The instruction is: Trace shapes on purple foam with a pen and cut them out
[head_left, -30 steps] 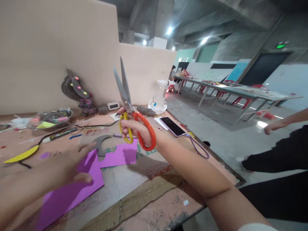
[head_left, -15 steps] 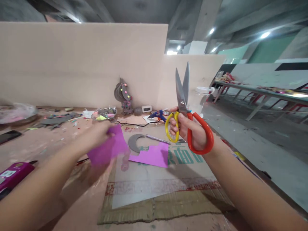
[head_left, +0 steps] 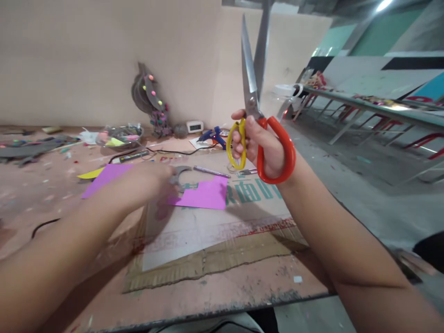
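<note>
My right hand (head_left: 258, 147) is raised above the table and grips a pair of scissors (head_left: 249, 85) by its yellow and orange handles, blades pointing up and slightly apart. My left hand (head_left: 152, 181), blurred by motion, reaches over the table to a grey cardboard crescent (head_left: 183, 170); its fingertips are at the crescent, but the blur hides whether they grip it. A purple paper piece (head_left: 205, 194) lies just right of that hand. A second purple sheet (head_left: 104, 178) lies flat behind my left forearm.
A flattened cardboard sheet (head_left: 215, 240) covers the table front. Behind it lie a pen (head_left: 211, 172), a blue glue gun (head_left: 213, 135), a white clock (head_left: 194, 126), a clear tray of bits (head_left: 120, 136) and a yellow crescent (head_left: 89, 174). Long tables (head_left: 364, 108) stand at far right.
My left hand has let go of the purple sheet, which now lies on the table at left, and moved to the grey crescent. The scissors are closer and higher in view.
</note>
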`<control>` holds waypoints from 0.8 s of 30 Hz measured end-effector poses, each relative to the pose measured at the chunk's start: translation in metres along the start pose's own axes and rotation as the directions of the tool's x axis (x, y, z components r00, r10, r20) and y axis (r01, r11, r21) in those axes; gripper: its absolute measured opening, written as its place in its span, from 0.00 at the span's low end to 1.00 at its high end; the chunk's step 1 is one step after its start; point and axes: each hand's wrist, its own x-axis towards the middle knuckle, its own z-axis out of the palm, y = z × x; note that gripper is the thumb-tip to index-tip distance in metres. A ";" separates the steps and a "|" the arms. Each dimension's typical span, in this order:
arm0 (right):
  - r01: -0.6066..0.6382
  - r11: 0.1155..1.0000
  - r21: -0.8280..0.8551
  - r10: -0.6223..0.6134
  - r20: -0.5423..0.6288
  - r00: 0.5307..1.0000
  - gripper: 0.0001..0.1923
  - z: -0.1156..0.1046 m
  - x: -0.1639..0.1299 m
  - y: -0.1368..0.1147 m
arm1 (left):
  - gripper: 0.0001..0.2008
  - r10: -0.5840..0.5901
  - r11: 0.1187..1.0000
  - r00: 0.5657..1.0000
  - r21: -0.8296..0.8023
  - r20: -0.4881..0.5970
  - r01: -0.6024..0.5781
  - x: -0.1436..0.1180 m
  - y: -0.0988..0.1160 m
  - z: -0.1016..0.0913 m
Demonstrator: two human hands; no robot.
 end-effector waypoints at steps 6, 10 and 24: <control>0.030 0.999 -0.037 -0.031 -0.009 0.999 0.08 -0.002 -0.004 -0.004 | 0.27 0.224 0.973 0.975 -0.061 -0.008 -0.224 0.024 0.073 0.017; 0.012 0.993 -0.115 -0.016 -0.033 0.999 0.10 -0.003 -0.004 -0.005 | 0.38 0.246 0.960 0.968 -0.129 -0.045 -0.250 0.020 0.072 0.029; 0.069 0.976 -0.206 -0.068 0.014 0.998 0.21 -0.014 0.002 0.008 | 0.14 0.188 0.585 0.975 -0.783 -0.122 -0.211 0.032 0.028 0.005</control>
